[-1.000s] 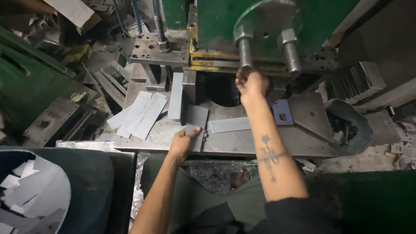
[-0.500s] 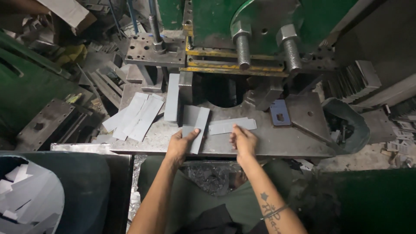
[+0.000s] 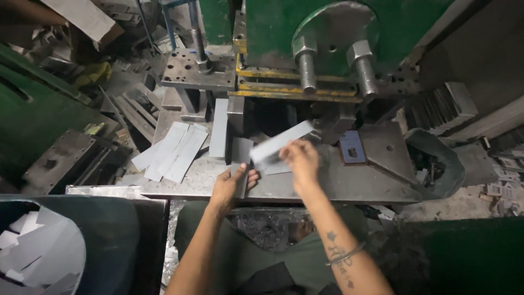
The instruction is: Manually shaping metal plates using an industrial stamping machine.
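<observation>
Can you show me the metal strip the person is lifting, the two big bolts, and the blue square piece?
metal strip (image 3: 281, 141), head view, middle of its flat face.
big bolts (image 3: 306, 63), head view, left bolt's threaded shaft.
blue square piece (image 3: 352, 147), head view, upper flat face.

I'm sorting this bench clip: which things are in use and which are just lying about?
In use:
right hand lifting a grey metal strip
left hand on a flat strip
green press

Lying about:
loose strips
bin of offcuts
blue plate
</observation>
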